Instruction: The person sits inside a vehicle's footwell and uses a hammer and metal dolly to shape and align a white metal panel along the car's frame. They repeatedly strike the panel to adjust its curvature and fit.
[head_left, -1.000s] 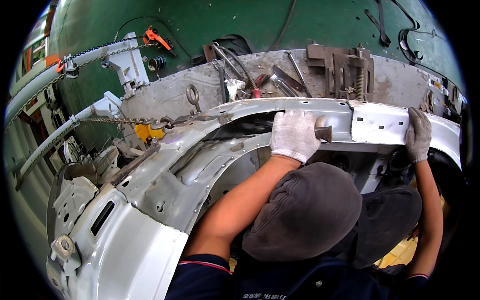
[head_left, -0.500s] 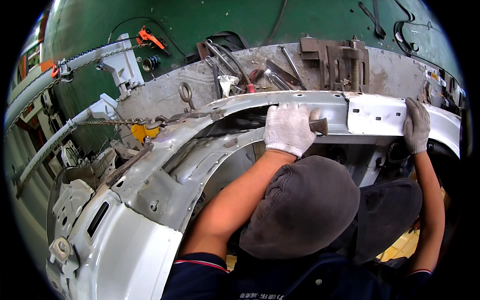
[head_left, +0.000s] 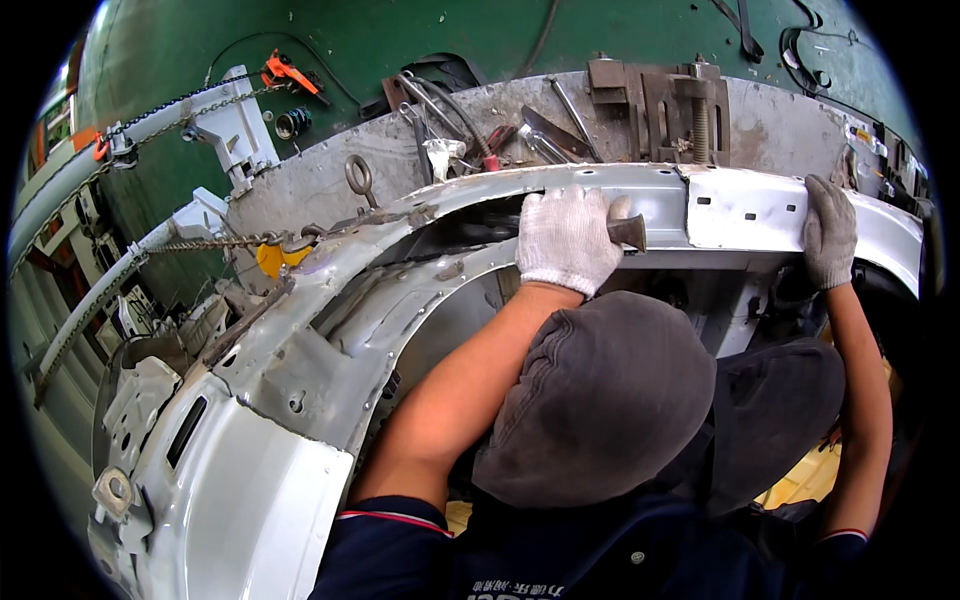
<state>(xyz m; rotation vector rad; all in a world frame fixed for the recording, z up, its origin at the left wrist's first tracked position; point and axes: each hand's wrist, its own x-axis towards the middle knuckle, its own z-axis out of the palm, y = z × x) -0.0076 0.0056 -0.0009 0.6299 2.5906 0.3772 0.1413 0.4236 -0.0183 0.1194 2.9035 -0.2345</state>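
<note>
Grip: your left hand [head_left: 568, 240] curled closed around a flared metal tool [head_left: 628, 233], at the opening in the silver body panel [head_left: 655, 208]; your right hand [head_left: 830, 235] laid over the panel's edge, can't tell how tightly | surface: grey platform [head_left: 765, 125] bearing loose tools [head_left: 575, 118], rusty clamp [head_left: 655, 110] | room: green floor [head_left: 480, 35], orange lever [head_left: 288, 73]

Whitish knit left glove [head_left: 566, 240], greyer right glove [head_left: 829, 235], navy short sleeves [head_left: 385, 548] with red-and-white trim [head_left: 400, 517], dark cloth headwear [head_left: 605, 400]
</note>
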